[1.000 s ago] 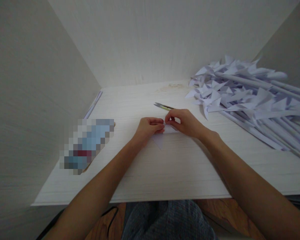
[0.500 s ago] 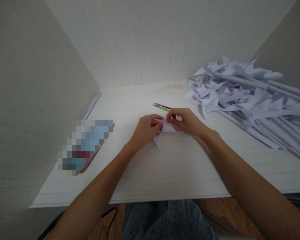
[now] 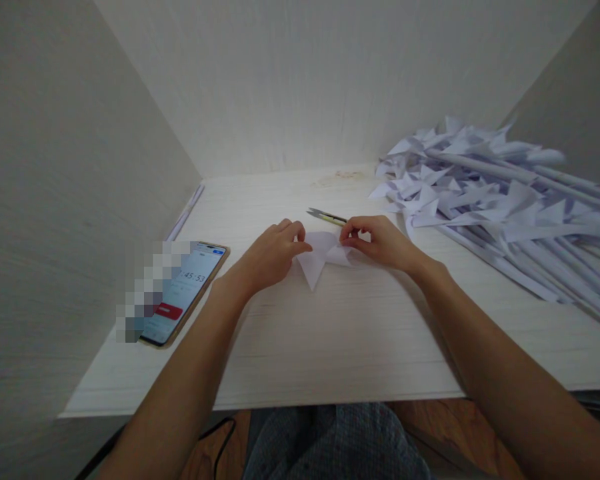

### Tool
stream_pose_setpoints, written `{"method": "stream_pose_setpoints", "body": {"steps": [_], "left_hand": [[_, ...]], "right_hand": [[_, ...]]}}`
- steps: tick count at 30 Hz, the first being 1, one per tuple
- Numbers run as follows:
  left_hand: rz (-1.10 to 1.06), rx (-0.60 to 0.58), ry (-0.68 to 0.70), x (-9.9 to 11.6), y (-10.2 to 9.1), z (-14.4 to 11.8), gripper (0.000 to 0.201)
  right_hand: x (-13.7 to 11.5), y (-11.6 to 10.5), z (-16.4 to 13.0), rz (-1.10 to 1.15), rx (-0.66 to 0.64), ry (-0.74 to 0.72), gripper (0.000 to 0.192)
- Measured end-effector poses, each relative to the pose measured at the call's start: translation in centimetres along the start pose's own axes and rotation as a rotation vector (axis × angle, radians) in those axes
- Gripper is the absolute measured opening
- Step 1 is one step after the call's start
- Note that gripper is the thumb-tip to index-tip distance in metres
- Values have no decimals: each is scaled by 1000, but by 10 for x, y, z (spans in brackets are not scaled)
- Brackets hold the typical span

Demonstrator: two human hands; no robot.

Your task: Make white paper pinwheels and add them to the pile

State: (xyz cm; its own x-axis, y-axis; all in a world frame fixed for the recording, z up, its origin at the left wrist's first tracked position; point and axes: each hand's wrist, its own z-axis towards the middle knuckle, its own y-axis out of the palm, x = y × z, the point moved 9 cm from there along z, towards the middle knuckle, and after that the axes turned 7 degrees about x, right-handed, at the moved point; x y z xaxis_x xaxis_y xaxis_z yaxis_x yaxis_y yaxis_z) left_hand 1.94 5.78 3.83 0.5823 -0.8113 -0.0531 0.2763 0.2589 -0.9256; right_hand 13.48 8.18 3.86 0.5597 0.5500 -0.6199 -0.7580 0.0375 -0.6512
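Observation:
A cut piece of white paper, a partly curled pinwheel (image 3: 319,248), is between my hands over the middle of the table. My right hand (image 3: 377,241) pinches its right side, where a flap is folded over. At its left edge, my left hand (image 3: 276,255) has thumb and index finger drawn together on the paper; the exact contact is partly hidden. One pointed blade of the paper hangs down toward me. Just beyond my right fingertips lies a pair of thread snips (image 3: 326,216), its handle end partly covered by that hand.
Finished paper pinwheels on rolled paper sticks (image 3: 480,193) are heaped along the right side. A phone (image 3: 187,287) showing a timer rests at the left. Behind it a thin paper roll (image 3: 186,212) lies along the left wall. Panels (image 3: 280,80) enclose the table.
My left hand has moved left, away from the paper's middle to its edge, and the paper is spread more openly. My right hand keeps its pinch with little movement.

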Motion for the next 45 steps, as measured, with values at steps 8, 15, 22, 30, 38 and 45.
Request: {"method": "stream_pose_setpoints", "body": {"steps": [8, 15, 22, 30, 38, 45], "left_hand": [[225, 97, 117, 12, 3, 3, 24], [-25, 42, 188, 41, 6, 8, 22], [-267, -1, 52, 34, 12, 10, 26], [-130, 39, 21, 30, 7, 11, 21], [-254, 16, -109, 21, 7, 8, 17], [-896, 214, -570, -13, 11, 3, 19]], "right_hand": [[2, 0, 0, -6, -6, 19, 8], [2, 3, -1, -22, -20, -30, 10], [-3, 3, -2, 4, -59, -62, 12], [-3, 5, -2, 45, -77, -34, 12], [1, 8, -1, 43, -95, -7, 11], [1, 7, -1, 49, -88, -17, 12]]}}
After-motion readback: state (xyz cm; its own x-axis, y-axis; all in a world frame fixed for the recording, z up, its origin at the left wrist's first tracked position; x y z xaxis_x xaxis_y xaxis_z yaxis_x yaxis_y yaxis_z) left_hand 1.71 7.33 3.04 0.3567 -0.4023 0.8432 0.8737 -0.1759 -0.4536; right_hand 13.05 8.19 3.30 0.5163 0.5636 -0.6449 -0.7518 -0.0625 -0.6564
